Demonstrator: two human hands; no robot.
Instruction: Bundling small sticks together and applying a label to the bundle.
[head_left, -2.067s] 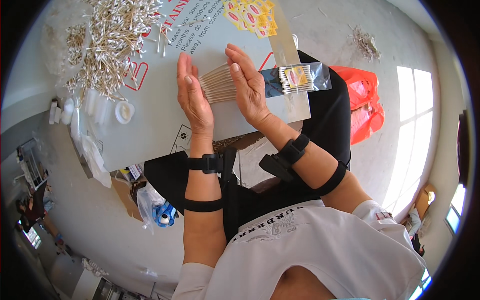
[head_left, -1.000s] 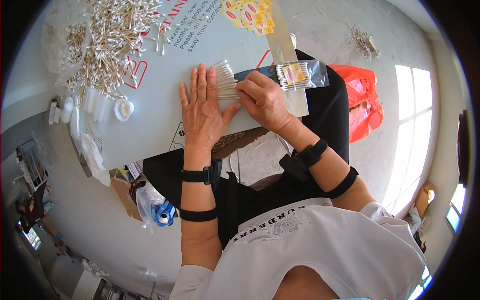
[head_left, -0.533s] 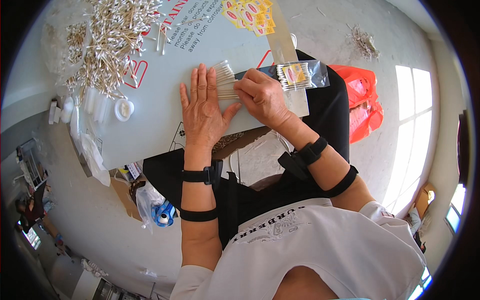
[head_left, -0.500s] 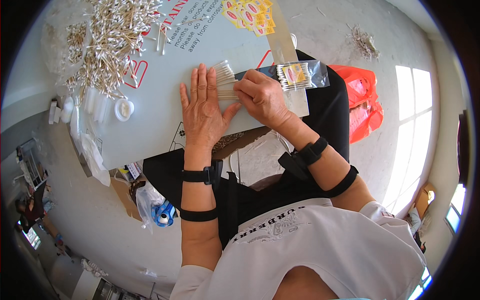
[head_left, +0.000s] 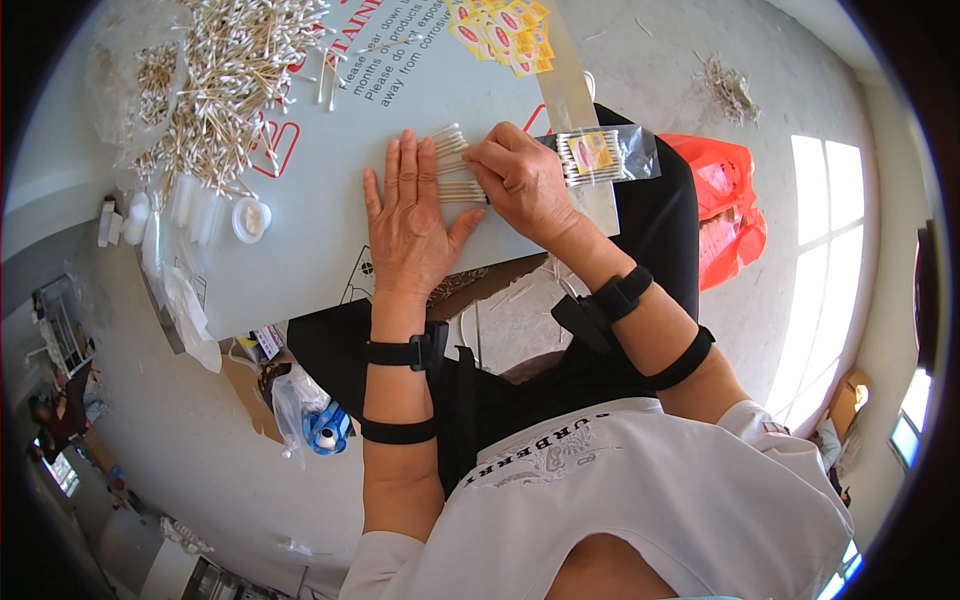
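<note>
My left hand (head_left: 408, 215) lies palm down, fingers stretched out, on the pale board. Beside its fingers is a fanned group of cotton swabs (head_left: 447, 142) with white tips. Closer to me, a second row of swab sticks (head_left: 462, 191) runs out from the edge of that hand. My right hand (head_left: 520, 182) is closed in a pinch, its fingertips at the end of a swab stick between the two groups. Just right of it sits a clear packet of cotton swabs (head_left: 610, 155) with a yellow label, reaching past the board's edge. Its palm side is hidden.
A large heap of cotton swabs (head_left: 225, 95) covers the board's far left. A small round tub (head_left: 250, 219) stands near it. Yellow labels (head_left: 505, 35) lie in a pile at the far edge. A red plastic bag (head_left: 715, 205) is beyond the board on the right.
My right hand's fingertips have moved slightly away from me and left, toward the fanned swabs. More of the nearer row shows. My left hand stays flat, almost unmoved.
</note>
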